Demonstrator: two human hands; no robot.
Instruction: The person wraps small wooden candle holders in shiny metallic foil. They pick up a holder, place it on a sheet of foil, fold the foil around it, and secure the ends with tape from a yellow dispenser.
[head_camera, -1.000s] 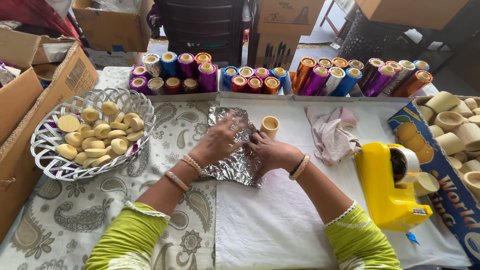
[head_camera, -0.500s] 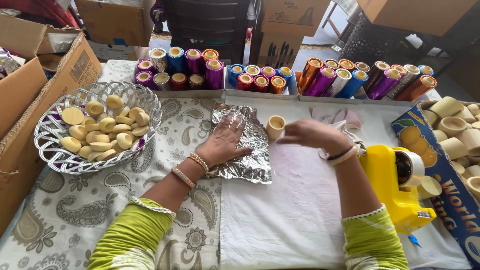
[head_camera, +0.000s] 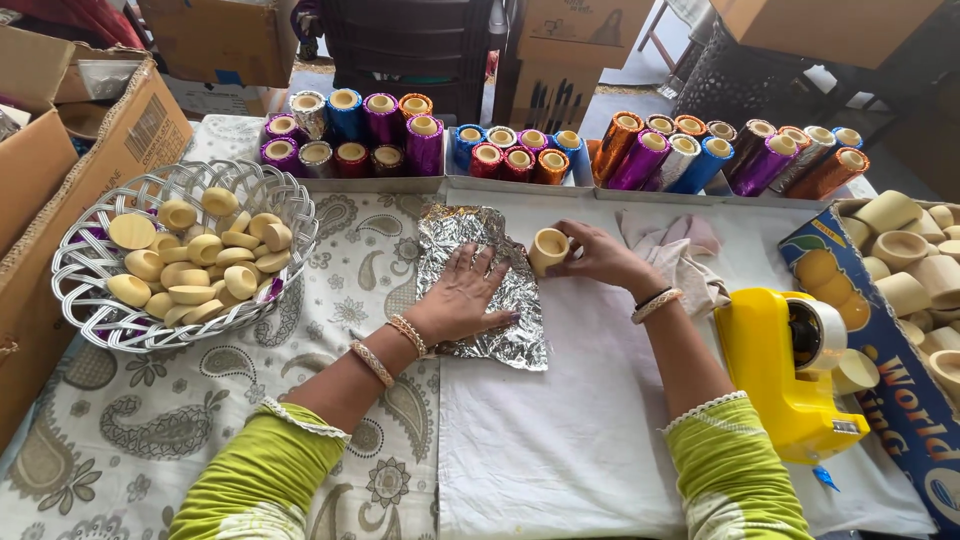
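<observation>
basket (head_camera: 100, 320): silver woven, well left of the L fingers, heaped w/ pale yellow round caps.
left hand (head_camera: 462, 300): palm down, fingers spread flat, released, gripping nothing; pins the foil. Forearm comes in from lower left, wrist w/ bangles.
foil sheet (head_camera: 520, 335): crinkled silver, lies under the L fingers, on the seam btwn paisley cloth & white cloth; its right edge is just beside the cup.
cup (head_camera: 548, 250): small pale wooden cup, upright, mouth up, just past the foil's upper right edge, against the R fingertips.
right hand (head_camera: 600, 255): fingers curled round the cup's side, grasping it; wrist bent left, forearm from lower right.
step: judged as cup pickup, foil held ready for wrapping.
next move needs: prob. cup carried left onto the foil, laid near one edge, L hand keeping the sheet flat till the cup sits on it.
pink rag (head_camera: 690, 262): crumpled, right behind the R wrist.
tape dispenser (head_camera: 785, 385): yellow, well right of the R fingers.
foil-wrapped tubes (head_camera: 640, 155): coloured rows, beyond both hands' fingertips.
box of bare cups (head_camera: 915, 270): far right.
</observation>
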